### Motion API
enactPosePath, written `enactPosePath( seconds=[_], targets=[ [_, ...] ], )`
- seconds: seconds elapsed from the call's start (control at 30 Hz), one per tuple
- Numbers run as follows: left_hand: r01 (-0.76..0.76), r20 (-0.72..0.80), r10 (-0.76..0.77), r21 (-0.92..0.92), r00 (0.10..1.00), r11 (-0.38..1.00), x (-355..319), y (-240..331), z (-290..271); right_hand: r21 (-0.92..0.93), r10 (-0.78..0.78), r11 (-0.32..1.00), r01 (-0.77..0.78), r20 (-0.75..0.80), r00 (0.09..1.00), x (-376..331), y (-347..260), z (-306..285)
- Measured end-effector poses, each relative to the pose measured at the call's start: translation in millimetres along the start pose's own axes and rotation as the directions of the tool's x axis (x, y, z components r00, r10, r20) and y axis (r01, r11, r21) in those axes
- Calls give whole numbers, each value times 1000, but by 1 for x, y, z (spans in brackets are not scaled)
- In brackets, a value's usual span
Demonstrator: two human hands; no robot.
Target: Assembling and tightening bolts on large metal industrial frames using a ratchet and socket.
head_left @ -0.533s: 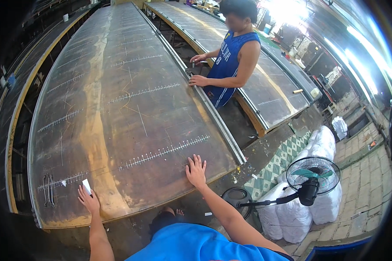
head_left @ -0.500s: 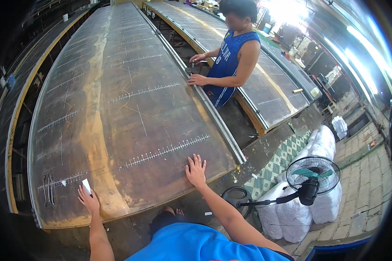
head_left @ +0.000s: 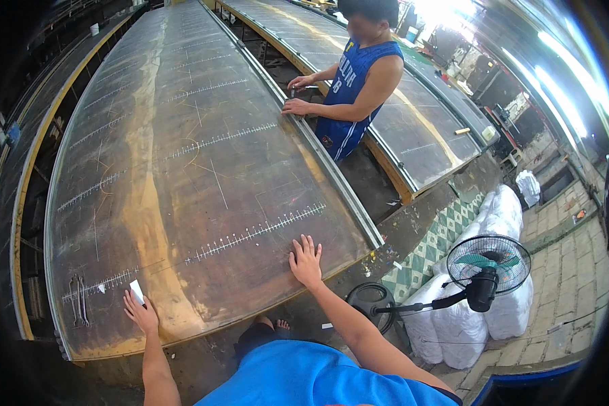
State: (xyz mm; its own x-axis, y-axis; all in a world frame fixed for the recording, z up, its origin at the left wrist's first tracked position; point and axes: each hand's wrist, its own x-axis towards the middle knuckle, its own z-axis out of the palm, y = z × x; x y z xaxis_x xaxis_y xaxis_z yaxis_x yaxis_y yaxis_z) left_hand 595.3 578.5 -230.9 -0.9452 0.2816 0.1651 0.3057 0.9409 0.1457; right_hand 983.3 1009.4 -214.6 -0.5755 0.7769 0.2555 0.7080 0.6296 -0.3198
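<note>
White strip on the near-left end of a long table — probably light, stiff, best pinched by its edges; left hand against it, grip unclear; right hand flat, fingers spread

The person's left hand rests on the near end of the long table, touching a white strip. The right hand lies spread near the table's right corner. Metal tools lie at its left corner; a co-worker stands along its right side.
</note>
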Motion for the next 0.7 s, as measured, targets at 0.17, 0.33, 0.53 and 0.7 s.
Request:
enactPosePath(
  seconds=[0.17,0.33,0.53,0.7],
  targets=[
    [0,-5,0,6,1000,1000,-1,-2,0,-5,-5,1000,5,3,1000,0,-2,0],
    [15,19,-15,1,1000,1000,-1,1,-3,-6,5,1000,-4,11,1000,0,-2,0],
    [8,3,-8,3,1000,1000,0,0,-3,-1,4,1000,-4,11,1000,0,-4,-1],
    [7,3,-7,3,1000,1000,0,0,-2,-9,3,1000,-3,8,1000,0,-3,-1]
  ],
)
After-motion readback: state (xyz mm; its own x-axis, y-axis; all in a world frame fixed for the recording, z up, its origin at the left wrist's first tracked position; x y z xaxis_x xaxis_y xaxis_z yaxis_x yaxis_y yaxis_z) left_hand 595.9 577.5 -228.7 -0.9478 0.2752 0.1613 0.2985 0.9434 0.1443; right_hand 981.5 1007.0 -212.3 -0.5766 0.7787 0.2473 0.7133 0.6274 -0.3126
